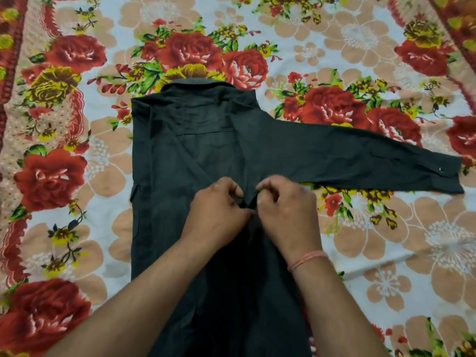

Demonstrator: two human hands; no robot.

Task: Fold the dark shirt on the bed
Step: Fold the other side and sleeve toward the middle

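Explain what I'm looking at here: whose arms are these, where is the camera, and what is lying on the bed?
No machine here: a person works with bare hands, and the single picture comes from a camera worn on their head, looking forward and down. So the two arms at the bottom are the wearer's own. A dark shirt lies flat on a floral bedsheet, collar away from the person, one sleeve stretched out to the right. The left hand and right hand meet over the shirt's middle, each pinching its fabric.
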